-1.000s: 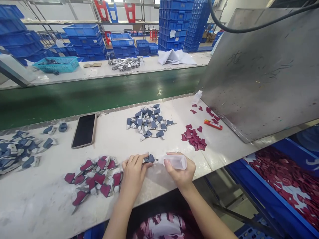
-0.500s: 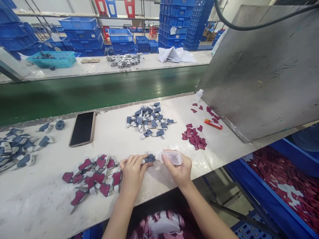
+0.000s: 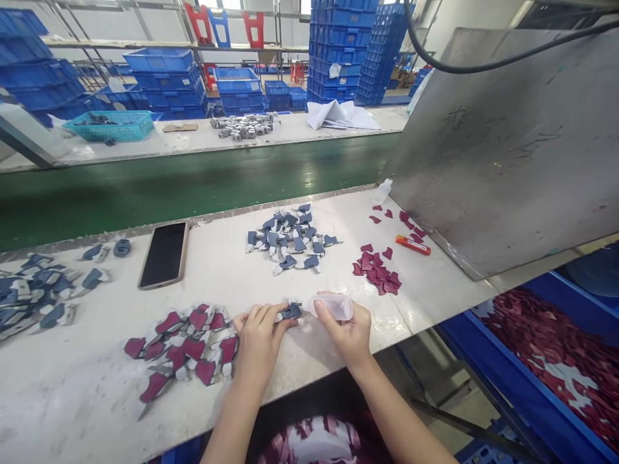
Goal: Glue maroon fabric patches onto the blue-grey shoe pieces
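Note:
Fingers of my left hand (image 3: 261, 328) are closed on a small blue-grey piece (image 3: 291, 310) at the table's front. My right hand (image 3: 347, 325) grips a translucent squeeze bottle (image 3: 338, 306), its nozzle end pointing left, close to that piece. Left of my left hand lies a cluster of maroon-topped pieces (image 3: 194, 350). Several blue-topped pieces (image 3: 298, 244) form a pile beyond my hands. Flat maroon pieces (image 3: 380, 274) are heaped to the right of it.
A phone (image 3: 164, 254) and more blue-topped pieces (image 3: 41, 287) lie at left. An orange-red tube (image 3: 412, 245) rests near a slanted metal panel (image 3: 512, 154). Behind runs a green belt (image 3: 203, 187). A blue bin (image 3: 512, 351) of maroon pieces stands at lower right.
The whole view has shifted slightly, with the scene appearing lower. Both hands keep almost the same pose, the bottle still beside the blue-grey piece.

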Available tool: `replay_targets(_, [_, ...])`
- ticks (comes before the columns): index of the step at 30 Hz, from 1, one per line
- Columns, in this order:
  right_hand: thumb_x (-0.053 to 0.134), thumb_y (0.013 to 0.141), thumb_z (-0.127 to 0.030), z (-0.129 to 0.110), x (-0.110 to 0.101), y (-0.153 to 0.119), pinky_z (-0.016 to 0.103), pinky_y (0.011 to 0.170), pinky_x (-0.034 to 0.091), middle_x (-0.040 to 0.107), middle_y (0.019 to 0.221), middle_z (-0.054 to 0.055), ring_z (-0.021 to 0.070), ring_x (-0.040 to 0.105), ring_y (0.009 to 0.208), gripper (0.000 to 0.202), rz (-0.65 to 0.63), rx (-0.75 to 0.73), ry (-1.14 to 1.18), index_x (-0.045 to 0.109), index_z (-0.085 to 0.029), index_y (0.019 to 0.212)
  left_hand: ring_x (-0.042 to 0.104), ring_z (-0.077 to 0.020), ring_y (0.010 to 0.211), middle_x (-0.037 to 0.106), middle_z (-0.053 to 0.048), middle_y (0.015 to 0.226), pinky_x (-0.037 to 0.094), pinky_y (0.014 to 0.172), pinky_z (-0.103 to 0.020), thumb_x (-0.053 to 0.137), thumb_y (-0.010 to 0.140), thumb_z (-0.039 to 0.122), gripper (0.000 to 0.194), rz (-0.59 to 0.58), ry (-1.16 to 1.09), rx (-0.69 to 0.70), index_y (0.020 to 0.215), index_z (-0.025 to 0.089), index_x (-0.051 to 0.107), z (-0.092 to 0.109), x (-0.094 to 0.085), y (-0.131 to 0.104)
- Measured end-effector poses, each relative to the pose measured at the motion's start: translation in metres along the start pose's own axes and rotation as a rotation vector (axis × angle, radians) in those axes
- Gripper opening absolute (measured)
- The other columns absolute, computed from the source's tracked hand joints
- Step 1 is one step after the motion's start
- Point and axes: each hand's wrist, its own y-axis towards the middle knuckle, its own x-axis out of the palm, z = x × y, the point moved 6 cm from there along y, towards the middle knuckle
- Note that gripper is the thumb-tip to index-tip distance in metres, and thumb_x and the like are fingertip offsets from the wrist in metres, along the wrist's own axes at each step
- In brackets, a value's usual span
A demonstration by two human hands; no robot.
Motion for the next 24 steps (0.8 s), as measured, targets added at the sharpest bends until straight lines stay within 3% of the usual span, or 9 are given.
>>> replay_targets(7, [0.069, 0.085, -0.031, -0.002, -0.002, -0.001, 0.032, 0.065, 0.061, 0.078, 0.08, 0.008, 0.0228, 0.075, 0.07, 0.017, 0.026, -0.036, -0.02, 0.075, -0.015, 0.087, 0.065, -0.0255, 0.094, 0.076, -0.002, 0.098, 0.033, 0.087, -0.043, 0.064, 0.09, 0.026, 0.011, 0.011, 0.009, 0.003, 0.1, 0.025, 0.069, 0.001, -0.001, 0.0])
replay_targets(15, [0.069, 0.084, -0.024, -0.012, -0.005, -0.007, 0.03, 0.058, 0.059, 0.073, 0.075, 0.007, 0.02, 0.071, 0.064, 0.012, 0.051, -0.21, -0.095, 0.072, -0.017, 0.094, 0.065, -0.0248, 0.095, 0.076, -0.002, 0.099, 0.034, 0.087, -0.043, 0.065, 0.089, 0.025, 0.011, 0.015, 0.011, 0.003, 0.1, 0.025, 0.069, 0.001, 0.0, 0.0])
replay_targets(24, [0.067, 0.082, -0.017, -0.017, -0.009, -0.013, 0.03, 0.054, 0.056, 0.068, 0.07, 0.006, 0.019, 0.067, 0.059, 0.01, 0.047, -0.281, -0.113, 0.07, -0.016, 0.091, 0.065, -0.0261, 0.098, 0.075, -0.002, 0.103, 0.033, 0.088, -0.043, 0.066, 0.089, 0.027, 0.012, -0.004, -0.017, -0.02, 0.101, 0.026, 0.068, 0.001, 0.001, 0.0])
